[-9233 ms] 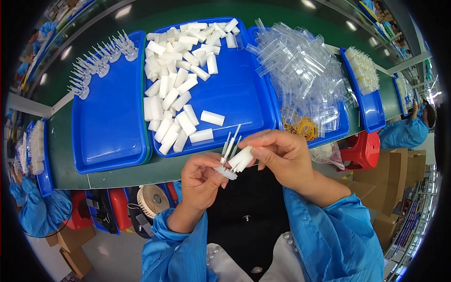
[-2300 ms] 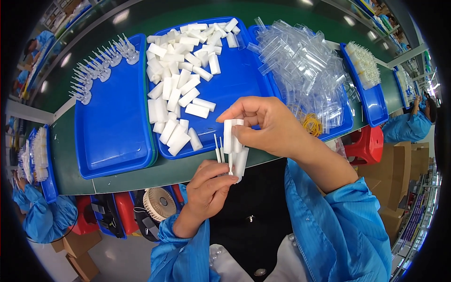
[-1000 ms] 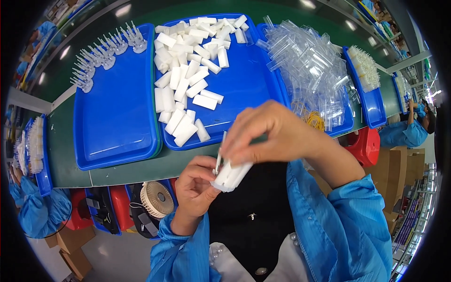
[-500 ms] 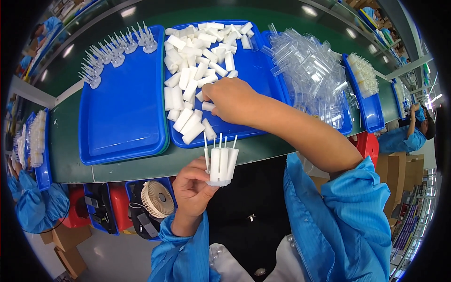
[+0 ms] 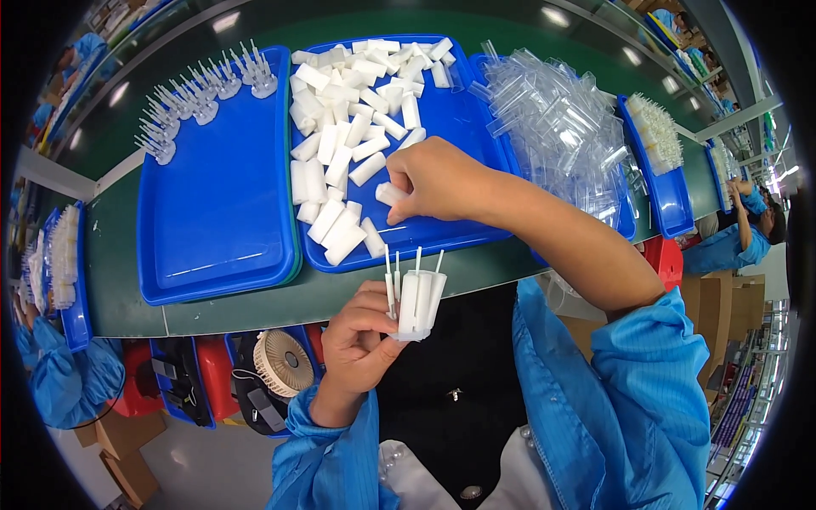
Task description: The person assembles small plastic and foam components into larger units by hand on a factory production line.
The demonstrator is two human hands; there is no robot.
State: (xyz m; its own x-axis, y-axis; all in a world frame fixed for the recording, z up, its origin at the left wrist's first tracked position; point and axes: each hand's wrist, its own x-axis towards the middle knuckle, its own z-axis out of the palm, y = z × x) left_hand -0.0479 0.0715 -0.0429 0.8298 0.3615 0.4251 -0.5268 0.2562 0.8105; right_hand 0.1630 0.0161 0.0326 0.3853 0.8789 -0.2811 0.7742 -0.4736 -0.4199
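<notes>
Below the front edge of the bench, my left hand [image 5: 357, 344] grips a white pronged base [image 5: 414, 334] by its rim. Thin white pins rise from the base, and white foam cylinders [image 5: 416, 299] sit on some of them. My right hand [image 5: 442, 183] is over the middle blue tray [image 5: 442, 234], its thumb and fingers closed on one white foam cylinder [image 5: 390, 194]. A loose heap of similar white cylinders [image 5: 340, 140] fills the left and far parts of that tray, just beside my right hand.
At the left, a blue tray [image 5: 217, 212] carries several pronged bases [image 5: 204, 102] along its far side. Clear plastic tubes [image 5: 561, 127] are heaped at the right. Farther right stands a tray of filled pieces [image 5: 654, 127]. A small fan [image 5: 285, 361] lies below the bench edge.
My right hand has shifted slightly right, bringing a foam cylinder away from the heap. The pronged base in my left hand has moved a little right and turned.
</notes>
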